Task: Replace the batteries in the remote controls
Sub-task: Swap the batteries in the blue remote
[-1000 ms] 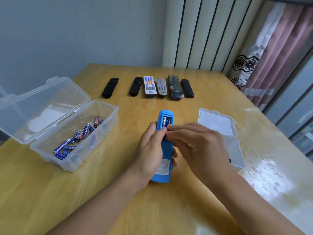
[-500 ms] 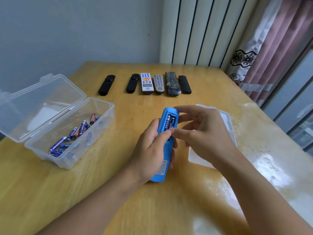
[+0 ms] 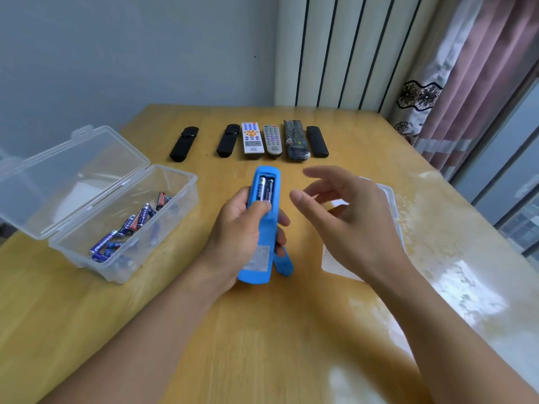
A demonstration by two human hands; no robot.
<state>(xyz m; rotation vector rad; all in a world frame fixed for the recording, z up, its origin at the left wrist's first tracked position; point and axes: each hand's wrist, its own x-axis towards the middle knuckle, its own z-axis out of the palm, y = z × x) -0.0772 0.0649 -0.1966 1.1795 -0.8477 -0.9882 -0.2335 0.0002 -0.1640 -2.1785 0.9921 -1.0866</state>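
Observation:
My left hand (image 3: 237, 237) grips a blue remote (image 3: 264, 228) back side up over the middle of the table, thumb pressing near the lower end of its open battery bay. Two blue batteries (image 3: 266, 190) lie side by side in that bay. A blue cover piece (image 3: 283, 262) sticks out beside the remote's lower end, under my fingers. My right hand (image 3: 347, 217) hovers just right of the remote with relaxed, spread fingers, holding nothing.
A clear open box (image 3: 122, 223) at the left holds several loose batteries (image 3: 128, 225). Several remotes (image 3: 271, 139) lie in a row at the far side of the table. A second clear box (image 3: 388, 199) sits behind my right hand. Curtains hang at the right.
My right hand has let go at the battery bay and drawn away to the right, fingers opening. My left hand still holds the blue remote, both batteries now fully exposed.

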